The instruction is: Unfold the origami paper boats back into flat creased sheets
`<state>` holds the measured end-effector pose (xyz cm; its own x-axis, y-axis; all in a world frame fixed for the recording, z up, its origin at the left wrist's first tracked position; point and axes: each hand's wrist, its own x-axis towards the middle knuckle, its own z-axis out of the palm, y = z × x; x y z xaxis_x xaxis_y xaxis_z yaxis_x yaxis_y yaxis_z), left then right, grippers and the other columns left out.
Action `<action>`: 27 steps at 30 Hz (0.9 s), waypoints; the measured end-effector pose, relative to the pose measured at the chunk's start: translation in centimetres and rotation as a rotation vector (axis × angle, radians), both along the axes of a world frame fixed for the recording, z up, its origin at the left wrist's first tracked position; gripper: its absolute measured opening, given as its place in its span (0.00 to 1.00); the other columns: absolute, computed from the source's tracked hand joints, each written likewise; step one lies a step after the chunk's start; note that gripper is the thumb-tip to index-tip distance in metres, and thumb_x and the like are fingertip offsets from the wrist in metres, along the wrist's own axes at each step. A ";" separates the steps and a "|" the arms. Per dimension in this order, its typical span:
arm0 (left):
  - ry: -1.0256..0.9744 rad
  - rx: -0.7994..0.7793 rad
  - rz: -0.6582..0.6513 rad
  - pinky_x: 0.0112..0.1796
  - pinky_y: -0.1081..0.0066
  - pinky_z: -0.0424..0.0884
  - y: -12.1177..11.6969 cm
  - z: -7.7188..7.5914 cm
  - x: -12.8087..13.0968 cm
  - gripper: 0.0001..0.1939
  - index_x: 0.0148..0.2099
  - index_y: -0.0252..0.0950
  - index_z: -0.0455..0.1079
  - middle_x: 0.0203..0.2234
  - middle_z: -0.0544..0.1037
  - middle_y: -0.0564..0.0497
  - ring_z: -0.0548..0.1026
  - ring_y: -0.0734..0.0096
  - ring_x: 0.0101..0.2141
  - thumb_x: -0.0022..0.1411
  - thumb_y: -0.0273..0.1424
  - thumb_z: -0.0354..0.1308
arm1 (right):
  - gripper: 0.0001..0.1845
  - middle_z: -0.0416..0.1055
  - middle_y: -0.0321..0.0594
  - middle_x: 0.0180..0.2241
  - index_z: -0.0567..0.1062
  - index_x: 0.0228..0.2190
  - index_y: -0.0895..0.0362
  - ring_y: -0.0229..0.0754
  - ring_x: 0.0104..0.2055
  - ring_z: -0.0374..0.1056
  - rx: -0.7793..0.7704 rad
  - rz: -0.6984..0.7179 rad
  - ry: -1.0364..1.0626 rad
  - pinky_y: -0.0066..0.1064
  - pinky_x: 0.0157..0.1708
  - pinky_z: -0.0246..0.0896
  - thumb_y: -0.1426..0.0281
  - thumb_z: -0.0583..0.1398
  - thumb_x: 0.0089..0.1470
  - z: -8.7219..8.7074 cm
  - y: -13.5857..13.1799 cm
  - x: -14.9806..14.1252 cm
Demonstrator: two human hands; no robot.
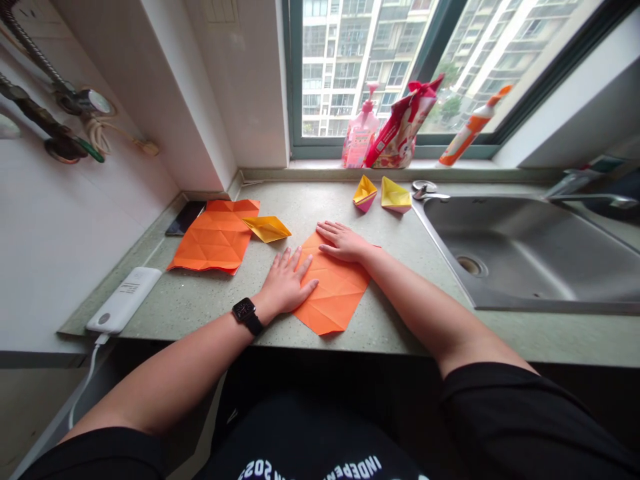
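An orange sheet of paper [334, 293], marked with crossing creases, lies flat on the counter in front of me, turned cornerwise. My left hand [286, 281] rests on its left edge, fingers spread. Across its upper part lies my right hand [344, 241], palm down with the fingers stretched out flat. Both hands cover parts of the sheet. Left of them is a second creased orange paper [215, 237], with a folded yellow paper boat [269, 229] touching its right side. Two more folded paper boats stand farther back, one yellow and pink [365, 194], one pale yellow [396, 195].
A dark phone [186, 219] lies partly under the left paper. A white power bank [124, 300] with a cable sits at the counter's left end. To the right is a steel sink [540, 253]. A pump bottle [360, 137], a red bag [405, 127] and an orange-white bottle [470, 133] line the windowsill.
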<state>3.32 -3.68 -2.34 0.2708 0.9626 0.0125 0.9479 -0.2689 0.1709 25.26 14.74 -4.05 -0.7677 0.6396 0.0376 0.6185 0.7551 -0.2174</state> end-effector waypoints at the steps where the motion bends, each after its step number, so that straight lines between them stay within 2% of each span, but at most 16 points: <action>1: 0.005 0.006 -0.002 0.74 0.43 0.44 0.0 0.0 -0.3 0.39 0.80 0.39 0.55 0.80 0.48 0.40 0.45 0.40 0.78 0.77 0.53 0.43 | 0.44 0.48 0.47 0.78 0.58 0.76 0.58 0.59 0.81 0.43 -0.002 -0.005 -0.003 0.52 0.78 0.38 0.45 0.50 0.70 0.1 -0.1 0.2; 4: 0.016 0.022 -0.001 0.74 0.41 0.45 0.0 -0.1 -0.5 0.40 0.80 0.38 0.54 0.80 0.49 0.40 0.45 0.39 0.78 0.76 0.54 0.45 | 0.45 0.47 0.47 0.79 0.56 0.76 0.57 0.60 0.81 0.41 0.003 -0.044 -0.014 0.53 0.78 0.38 0.44 0.50 0.70 0.0 -0.7 1.6; 7: 0.033 0.060 -0.021 0.74 0.39 0.41 -0.1 0.0 -0.3 0.40 0.80 0.38 0.56 0.79 0.51 0.40 0.43 0.39 0.78 0.75 0.54 0.48 | 0.46 0.47 0.44 0.79 0.55 0.77 0.53 0.59 0.81 0.40 0.017 -0.104 -0.025 0.53 0.78 0.38 0.42 0.50 0.69 -0.2 -1.6 3.9; 9: 0.034 0.089 -0.154 0.75 0.40 0.39 0.0 0.5 -0.3 0.35 0.79 0.40 0.58 0.79 0.52 0.42 0.42 0.43 0.79 0.77 0.47 0.49 | 0.46 0.48 0.43 0.79 0.54 0.77 0.51 0.59 0.81 0.41 0.019 -0.142 -0.033 0.53 0.78 0.38 0.42 0.50 0.69 -0.3 -2.3 5.4; 11: 0.022 0.071 -0.388 0.76 0.46 0.40 0.2 1.0 -0.2 0.29 0.78 0.43 0.60 0.79 0.54 0.47 0.43 0.52 0.79 0.78 0.36 0.47 | 0.45 0.48 0.42 0.79 0.54 0.77 0.50 0.59 0.81 0.41 0.013 -0.168 -0.044 0.54 0.78 0.38 0.42 0.49 0.69 -0.2 -2.8 6.3; 13: 0.009 0.003 -0.587 0.76 0.54 0.44 0.2 1.4 0.1 0.30 0.77 0.44 0.61 0.78 0.57 0.51 0.47 0.61 0.78 0.78 0.29 0.43 | 0.45 0.48 0.42 0.79 0.54 0.77 0.50 0.60 0.81 0.40 0.006 -0.182 -0.053 0.54 0.78 0.38 0.42 0.49 0.69 -0.1 -3.2 6.7; 14: 0.005 -0.032 -0.636 0.76 0.55 0.44 0.1 1.5 0.4 0.30 0.77 0.44 0.61 0.78 0.57 0.51 0.49 0.62 0.78 0.78 0.28 0.41 | 0.45 0.47 0.42 0.79 0.54 0.77 0.51 0.60 0.81 0.40 0.004 -0.186 -0.056 0.54 0.78 0.37 0.43 0.49 0.69 0.0 -3.3 6.7; 17: 0.013 -0.081 -0.617 0.75 0.44 0.40 -0.6 1.4 1.2 0.30 0.79 0.43 0.57 0.78 0.55 0.47 0.49 0.53 0.78 0.81 0.42 0.44 | 0.45 0.46 0.43 0.79 0.55 0.77 0.53 0.60 0.81 0.40 0.000 -0.193 -0.063 0.55 0.78 0.36 0.43 0.49 0.70 0.2 -3.4 6.4; 19: 0.026 -0.082 -0.568 0.73 0.35 0.34 -1.3 1.3 1.7 0.38 0.80 0.45 0.53 0.79 0.53 0.44 0.46 0.46 0.78 0.77 0.54 0.48 | 0.45 0.46 0.43 0.79 0.55 0.77 0.53 0.61 0.81 0.39 -0.001 -0.200 -0.063 0.55 0.78 0.36 0.43 0.49 0.70 0.3 -3.4 6.3; 22: 0.047 -0.092 -0.529 0.71 0.30 0.31 -2.3 1.4 2.1 0.52 0.81 0.46 0.50 0.80 0.48 0.42 0.42 0.36 0.78 0.67 0.66 0.54 | 0.45 0.47 0.41 0.79 0.55 0.77 0.51 0.60 0.81 0.40 0.000 -0.201 -0.050 0.55 0.78 0.36 0.43 0.50 0.69 0.2 -3.3 6.4; 24: 0.061 -0.108 -0.502 0.70 0.26 0.30 -2.9 1.7 2.2 0.56 0.82 0.45 0.49 0.80 0.45 0.40 0.39 0.32 0.78 0.63 0.70 0.55 | 0.45 0.47 0.40 0.79 0.54 0.77 0.50 0.60 0.81 0.40 -0.004 -0.201 -0.045 0.54 0.78 0.36 0.43 0.50 0.69 0.1 -3.2 6.4; 27: 0.068 -0.127 -0.523 0.70 0.27 0.29 -3.9 2.0 2.1 0.57 0.82 0.42 0.47 0.80 0.44 0.38 0.38 0.33 0.78 0.64 0.70 0.53 | 0.45 0.47 0.40 0.79 0.56 0.77 0.50 0.60 0.81 0.39 -0.019 -0.204 -0.040 0.52 0.79 0.36 0.42 0.51 0.68 -0.1 -3.1 6.3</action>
<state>5.44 -7.57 -0.35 0.7099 0.6922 -0.1298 0.7035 -0.6886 0.1758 31.61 11.61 -4.12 -0.6230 0.7822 -0.0039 0.7665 0.6094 -0.2027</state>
